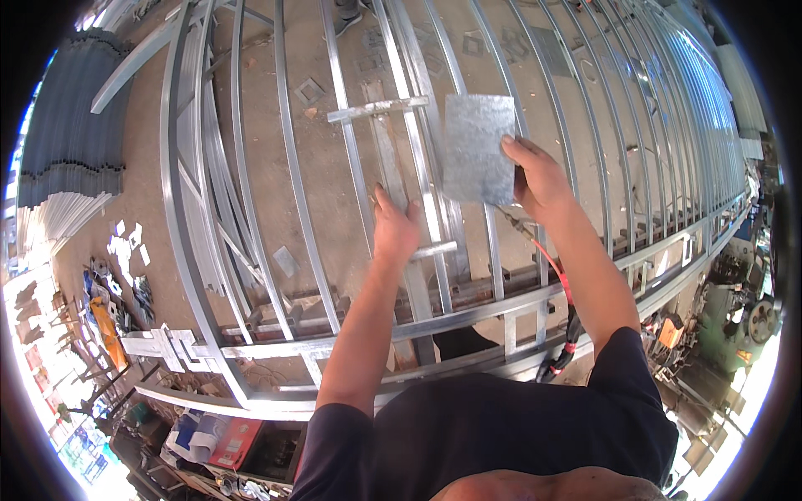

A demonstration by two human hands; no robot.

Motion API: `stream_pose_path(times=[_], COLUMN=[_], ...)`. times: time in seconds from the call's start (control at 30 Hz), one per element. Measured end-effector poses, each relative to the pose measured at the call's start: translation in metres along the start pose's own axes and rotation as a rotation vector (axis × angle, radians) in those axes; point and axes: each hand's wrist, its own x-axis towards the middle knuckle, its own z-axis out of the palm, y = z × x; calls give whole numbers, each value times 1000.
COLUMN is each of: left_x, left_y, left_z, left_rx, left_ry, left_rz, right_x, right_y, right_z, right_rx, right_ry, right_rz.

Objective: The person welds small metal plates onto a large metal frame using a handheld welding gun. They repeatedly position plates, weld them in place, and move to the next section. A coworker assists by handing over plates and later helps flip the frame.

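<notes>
My right hand [541, 182] grips a flat rectangular sheet metal plate [478, 150] by its right edge, thumb on top. The plate is held over the long metal tubes of a frame [397, 67]. My left hand [396, 230] reaches over the frame with thumb and forefinger apart, holding nothing I can see; whether it touches a tube is unclear. Beyond it, a short metal crosspiece [378, 108] spans two tubes. Another short crosspiece [435, 250] lies just right of my left wrist. A red and black cable or torch [570, 305] passes beside my right forearm.
Long parallel tubes [660, 134] continue to the right. Stacked corrugated metal [71, 117] stands at far left. A rail [284, 346] crosses in front of my body. A green machine [731, 321] stands at right. Part of a person's foot [347, 21] shows at the top.
</notes>
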Motion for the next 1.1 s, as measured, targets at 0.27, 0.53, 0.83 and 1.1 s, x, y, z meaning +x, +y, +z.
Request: stream_pose_path(times=[0.27,0.53,0.83,1.1], left_x=[22,225,341,332], left_y=[18,57,47,68], left_z=[-66,-142,-107,-103], left_rx=[86,-654,-1053,-948], left_ry=[359,120,-416,-348], left_rz=[440,7,-127,-158], right_x=[186,298,317,309], right_y=[-51,-54,-35,-21], right_z=[52,115,129,123], right_rx=[-244,-511,-795,-1021], right_ry=[25,-126,-90,136], right_rz=[-329,-430,-306,-594])
